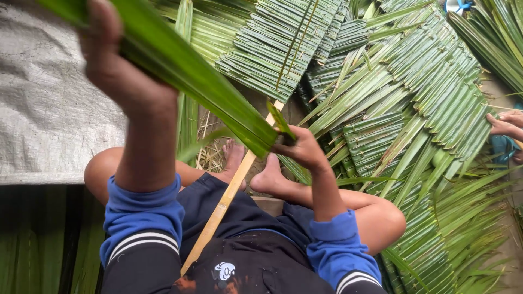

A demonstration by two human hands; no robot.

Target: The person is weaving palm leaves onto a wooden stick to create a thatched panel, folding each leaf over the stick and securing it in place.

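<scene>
Beyond both hands, spreading away to the far right, lies a big heap of woven leaf panels (414, 109), green strips folded in overlapping rows over thin sticks. To the left of the left hand a grey tarp (49, 109) covers the ground. At the right edge, well apart from the person's own hands, another person's hand (504, 126) rests on the heap.

Below the hands a pale wooden stick (226, 201) runs from the lap up and away between the bare feet (250, 169), towards the heap.

The long green leaf (190, 76) is the thing in hand. Its long axis slants from the upper left, close to the camera, down to the right. The left hand (117, 71) is raised high and curled around the leaf's upper stretch, fingers closed on it. The right hand (302, 147) sits lower and further out, pinching the leaf's lower end where it is folded over, just above the top of the stick. So the fold is at the right hand, and the free length rises towards the left hand
</scene>
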